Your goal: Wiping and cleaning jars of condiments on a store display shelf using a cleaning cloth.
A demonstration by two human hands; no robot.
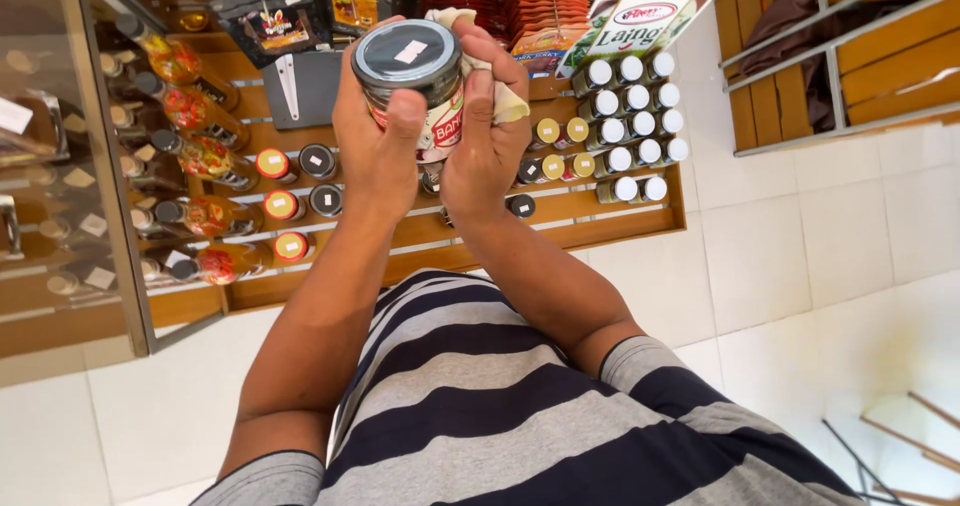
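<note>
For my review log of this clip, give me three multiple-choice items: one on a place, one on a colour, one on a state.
1. Where is the jar?
A. On the floor
B. Held up in front of the wooden shelf
C. Inside the glass cabinet

2. What colour is the jar's lid?
A. Black
B. Yellow
C. White

3. What is the right hand doing?
A. Hanging empty
B. Pressing a pale cloth against the jar
C. Gripping a bottle

Answers: B, the left hand holds it above the shelf rows; A, the lid is black with a small white sticker; B, the cloth is bunched under the fingers at the jar's side.
</note>
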